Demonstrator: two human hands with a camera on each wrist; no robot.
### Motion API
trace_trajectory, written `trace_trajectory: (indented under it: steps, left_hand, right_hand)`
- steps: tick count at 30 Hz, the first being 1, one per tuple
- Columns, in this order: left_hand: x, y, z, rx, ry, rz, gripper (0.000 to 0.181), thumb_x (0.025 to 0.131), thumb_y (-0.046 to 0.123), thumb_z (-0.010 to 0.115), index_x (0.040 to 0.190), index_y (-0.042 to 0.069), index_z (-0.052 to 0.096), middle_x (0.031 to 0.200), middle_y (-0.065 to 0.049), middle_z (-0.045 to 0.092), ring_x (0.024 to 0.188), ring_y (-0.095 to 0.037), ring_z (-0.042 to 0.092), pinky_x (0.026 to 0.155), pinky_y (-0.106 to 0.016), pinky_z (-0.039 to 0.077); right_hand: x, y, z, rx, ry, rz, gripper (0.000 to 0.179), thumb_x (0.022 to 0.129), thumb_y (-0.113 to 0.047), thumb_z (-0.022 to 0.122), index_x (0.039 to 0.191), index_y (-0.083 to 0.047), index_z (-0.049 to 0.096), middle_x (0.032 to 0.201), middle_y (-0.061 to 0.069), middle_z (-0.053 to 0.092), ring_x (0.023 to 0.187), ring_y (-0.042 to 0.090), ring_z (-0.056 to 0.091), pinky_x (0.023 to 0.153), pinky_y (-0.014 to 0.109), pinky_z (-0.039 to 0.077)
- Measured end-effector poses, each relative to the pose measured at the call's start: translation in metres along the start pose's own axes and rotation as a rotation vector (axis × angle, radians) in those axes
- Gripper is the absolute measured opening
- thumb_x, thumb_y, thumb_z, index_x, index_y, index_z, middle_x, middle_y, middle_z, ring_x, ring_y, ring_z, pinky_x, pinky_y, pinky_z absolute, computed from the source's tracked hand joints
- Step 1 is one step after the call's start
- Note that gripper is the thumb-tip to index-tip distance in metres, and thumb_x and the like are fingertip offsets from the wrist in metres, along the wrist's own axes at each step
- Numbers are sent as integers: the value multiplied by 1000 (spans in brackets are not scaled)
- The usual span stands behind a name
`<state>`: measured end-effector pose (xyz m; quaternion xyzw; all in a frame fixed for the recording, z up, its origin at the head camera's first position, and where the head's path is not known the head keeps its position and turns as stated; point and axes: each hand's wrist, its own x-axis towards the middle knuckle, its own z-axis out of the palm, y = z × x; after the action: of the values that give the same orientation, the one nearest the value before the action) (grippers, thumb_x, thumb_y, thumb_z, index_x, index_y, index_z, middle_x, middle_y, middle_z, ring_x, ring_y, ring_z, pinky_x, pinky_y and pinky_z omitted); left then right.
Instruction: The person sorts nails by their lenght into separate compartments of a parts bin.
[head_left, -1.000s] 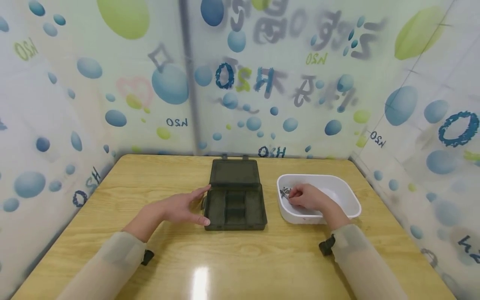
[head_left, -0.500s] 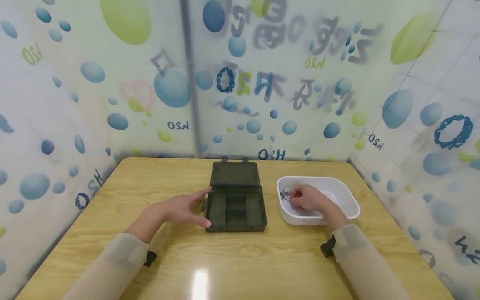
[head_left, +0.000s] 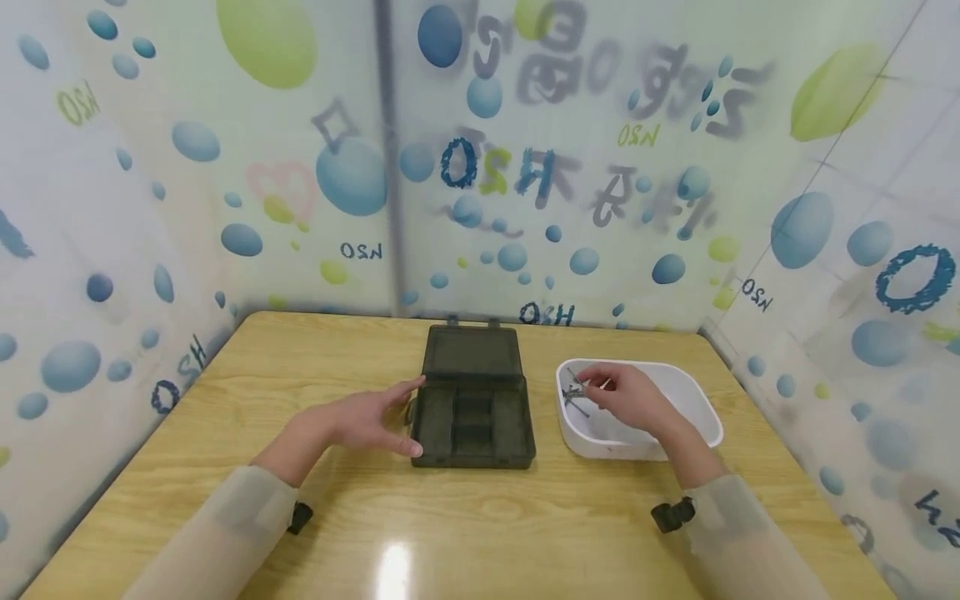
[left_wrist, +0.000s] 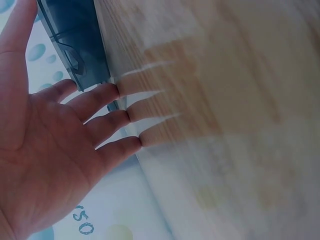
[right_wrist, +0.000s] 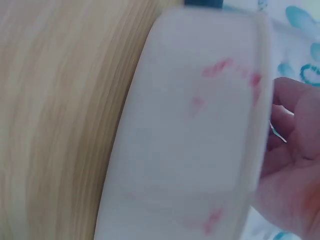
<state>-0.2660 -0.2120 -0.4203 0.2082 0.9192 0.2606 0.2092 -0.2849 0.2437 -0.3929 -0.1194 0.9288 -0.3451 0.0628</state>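
Observation:
The dark green plastic case (head_left: 435,425) lies on the table with its lid (head_left: 472,350) folded back. Its lower half shows dividers and bare compartments. My left hand (head_left: 365,419) spreads along its left side, thumb at the near corner and index finger at the hinge end. The left wrist view shows the fingers (left_wrist: 102,125) loosely extended beside the case (left_wrist: 82,45). Over the left end of the white tub (head_left: 637,450), my right hand (head_left: 626,396) pinches a thin metal screw (head_left: 573,375) at its fingertips. Several similar screws (head_left: 573,396) lie below it in the tub.
The wooden table (head_left: 480,525) reaches back to a patterned curtain wall (head_left: 480,217), with more patterned walls at both sides. In the right wrist view, the tub's outer wall (right_wrist: 190,125) with red smudges stands between the camera and the right hand.
My right hand has risen from the screws with one between its fingertips, and its fingers are less bunched. The left hand stays at the case; the head view has shifted slightly.

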Motion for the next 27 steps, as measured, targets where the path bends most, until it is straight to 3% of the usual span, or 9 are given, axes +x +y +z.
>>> trace_trajectory:
  steps: [4,9,17,22,27]
  left_hand:
    - [1,1,-2,-4,-1,3,125,86,73,84,179,30,12,176,-21,37,158,-47,43,125,-69,35]
    - [2,1,-1,-6,-3,1,125,86,73,84,179,31,12,177,-20,36,160,-47,41,125,-69,34]
    - [3,-1,-3,9,8,17,124,87,73,83,179,29,13,176,-21,37,158,-46,45,125,-69,35]
    - [2,-1,-3,13,4,12,124,87,73,83,179,30,12,176,-21,37,158,-47,44,125,-69,35]
    - [1,-1,-1,9,0,7,122,88,71,83,179,31,12,176,-22,37,158,-48,43,125,-69,35]
  right_hand:
    - [-3,-15,7,62,32,-47,22,108,-21,69,127,-11,77,111,15,76,84,23,63,74,32,56]
    - [-2,-35,18,159,11,-110,22,109,-26,71,124,-12,77,109,14,76,77,21,63,72,31,57]
    - [10,-67,42,242,-51,-172,19,108,-21,73,121,-8,78,102,15,75,76,35,68,75,43,60]
    - [17,-85,60,290,-114,-168,22,109,-21,71,124,-5,76,113,24,75,75,25,70,82,52,62]
    - [27,-100,81,330,-178,-141,26,110,-23,70,125,-2,75,115,21,78,73,19,71,79,42,64]
